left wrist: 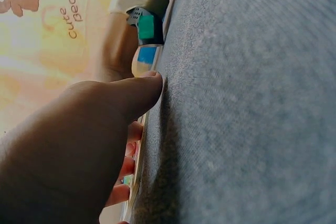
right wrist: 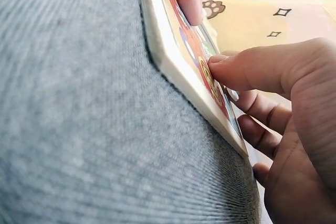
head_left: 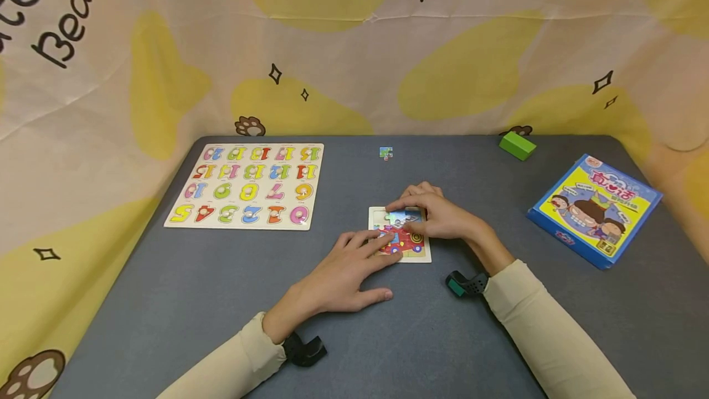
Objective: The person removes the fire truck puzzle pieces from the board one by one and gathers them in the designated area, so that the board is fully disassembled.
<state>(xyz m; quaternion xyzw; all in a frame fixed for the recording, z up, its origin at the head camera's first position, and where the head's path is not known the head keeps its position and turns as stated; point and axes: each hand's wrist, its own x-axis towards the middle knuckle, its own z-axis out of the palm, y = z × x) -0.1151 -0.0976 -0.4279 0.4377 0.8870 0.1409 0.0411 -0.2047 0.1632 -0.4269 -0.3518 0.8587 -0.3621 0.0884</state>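
Observation:
A small jigsaw puzzle [head_left: 415, 259] in a pale frame lies mid-table, its picture showing a red vehicle. Over its left side, my left hand [head_left: 348, 273] is spread flat, straight fingertips resting on the picture; in the left wrist view its thumb [left wrist: 142, 90] lies low over the cloth. My right hand [head_left: 443, 214] reaches over the puzzle's upper right, thumb and index finger pinching a puzzle piece [head_left: 407, 217] at the picture's top. The right wrist view shows the thumb [right wrist: 247, 69] on the picture and the other fingers curled by the frame's edge; part of the piece is hidden.
One loose puzzle piece [head_left: 386, 153] lies near the back edge. A number board [head_left: 238, 224] occupies the back left. On the right are a green block [head_left: 517, 146] and a blue picture box [head_left: 598, 208]. A printed curtain [head_left: 332, 48] hangs behind the grey table [head_left: 221, 288].

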